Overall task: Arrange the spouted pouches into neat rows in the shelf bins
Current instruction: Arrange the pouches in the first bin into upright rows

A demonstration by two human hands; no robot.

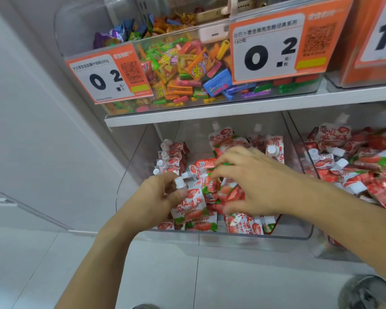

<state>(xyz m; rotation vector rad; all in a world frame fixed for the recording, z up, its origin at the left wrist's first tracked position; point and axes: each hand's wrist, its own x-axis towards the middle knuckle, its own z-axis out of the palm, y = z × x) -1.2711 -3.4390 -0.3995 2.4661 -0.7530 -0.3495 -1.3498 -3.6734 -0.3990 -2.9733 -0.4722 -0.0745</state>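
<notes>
**Both hands in the pouch bin**

The left hand (pixel 163 192) pinches the neck of a spouted pouch (pixel 191 205) just under its white cap (pixel 178 182), thumb and fingers curled round it. The right hand (pixel 252 181) lies just beside it, fingers bent and spread over the loose heap of red pouches (pixel 243 224) in the middle of the clear bin (pixel 210 238); I cannot tell whether it grips any of them. Beyond the left hand, a row of pouches (pixel 169 157) stands upright along the bin's left wall, caps up. Past the right hand's fingertips a few more stand at the back. To the right of the right forearm, a second bin (pixel 299 134) holds a jumbled pile of the same pouches. Above both hands, on the next shelf (pixel 210 112), sits a candy bin (pixel 187 70) with orange price tags (pixel 108 78).
</notes>
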